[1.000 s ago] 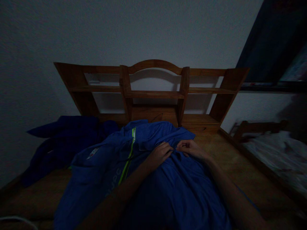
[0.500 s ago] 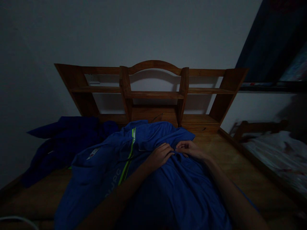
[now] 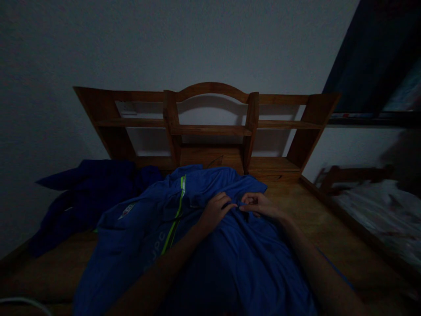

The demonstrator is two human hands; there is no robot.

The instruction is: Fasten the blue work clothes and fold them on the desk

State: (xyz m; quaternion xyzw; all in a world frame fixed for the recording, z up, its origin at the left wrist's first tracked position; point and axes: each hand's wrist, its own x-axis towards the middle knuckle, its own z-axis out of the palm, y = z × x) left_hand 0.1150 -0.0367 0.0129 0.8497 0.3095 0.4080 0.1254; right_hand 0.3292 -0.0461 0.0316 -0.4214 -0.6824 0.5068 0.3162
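A blue work jacket [image 3: 141, 237] with a yellow-green and silver reflective stripe, a small badge and pale lettering is spread over the wooden bed board. My left hand [image 3: 217, 210] rests on its middle, thumb and fingers closed on a fold of the cloth. Just to the right, my right hand [image 3: 258, 205] pinches the same fabric, its fingers curled. The fingertips of both hands almost meet. Any small part between them is too dark to make out.
Behind the jacket stands a wooden shelf unit [image 3: 210, 130] against the wall. Darker blue clothing [image 3: 98, 193] is heaped at the left. A plastic-wrapped bundle [image 3: 381, 210] lies beyond the right edge, and a white cable [image 3: 24, 300] curves at lower left.
My left hand's fingers have drawn back and curled, with the thumb now extended toward my right hand. The right hand stays nearly in place, its fingers shifted slightly on the cloth.
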